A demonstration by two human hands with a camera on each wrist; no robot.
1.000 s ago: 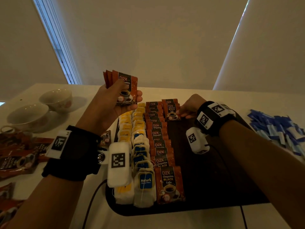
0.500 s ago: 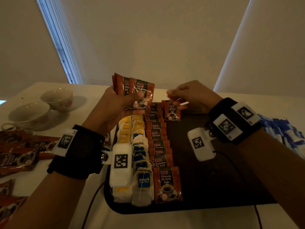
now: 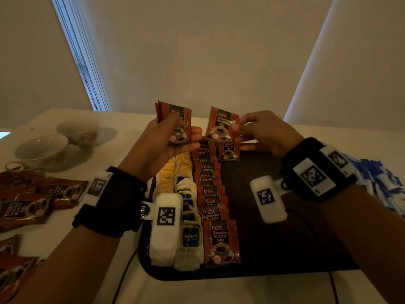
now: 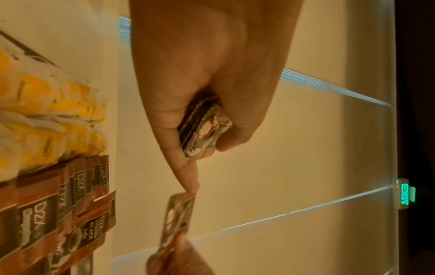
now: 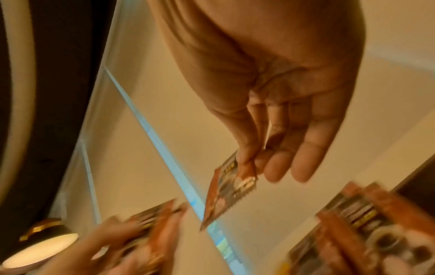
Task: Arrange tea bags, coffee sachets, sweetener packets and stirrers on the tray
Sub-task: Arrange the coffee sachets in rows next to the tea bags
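Note:
A dark tray [image 3: 285, 249] lies in front of me on the white table. On its left side run rows of yellow-tagged tea bags [image 3: 165, 178], blue-tagged tea bags [image 3: 189, 235] and brown coffee sachets [image 3: 220, 240]. Above the tray's far end my left hand [image 3: 166, 141] grips a small stack of coffee sachets [image 3: 177, 121], whose edges show between thumb and fingers [image 4: 202, 130]. My right hand [image 3: 260, 132] pinches a single coffee sachet [image 3: 221, 126] beside that stack; the same sachet [image 5: 228, 188] hangs from its thumb and forefinger. No stirrers are visible.
Loose coffee sachets [image 3: 32, 200] lie on the table left of the tray. Two bowls [image 3: 42, 150] stand at the far left. A heap of blue sweetener packets [image 3: 377, 183] lies to the right. The tray's right half is bare.
My right hand rose from the tray's far end, reached the stack in my left hand and now holds one sachet drawn from it. The left hand moved slightly toward the centre.

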